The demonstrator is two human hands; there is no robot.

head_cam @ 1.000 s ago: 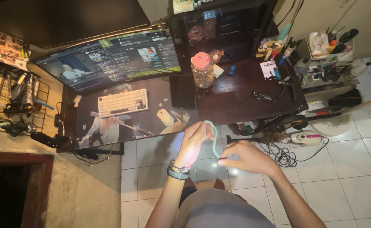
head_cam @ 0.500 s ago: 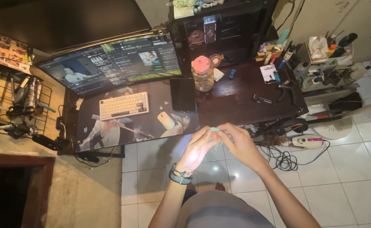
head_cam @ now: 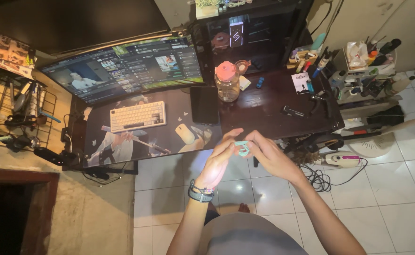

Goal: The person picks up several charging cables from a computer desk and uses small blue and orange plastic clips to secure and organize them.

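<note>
Your keyboard lies on the desk before the monitor; the mouse is at its four o'clock, the bottle at two o'clock, with what seems a phone between.

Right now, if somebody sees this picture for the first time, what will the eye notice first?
First the two hands in the centre: the left hand and the right hand meet over the tiled floor and pinch a small teal band between their fingers. Behind them, the glowing curved monitor stands at the back left of the dark desk, with a pale keyboard in front of it.
</note>
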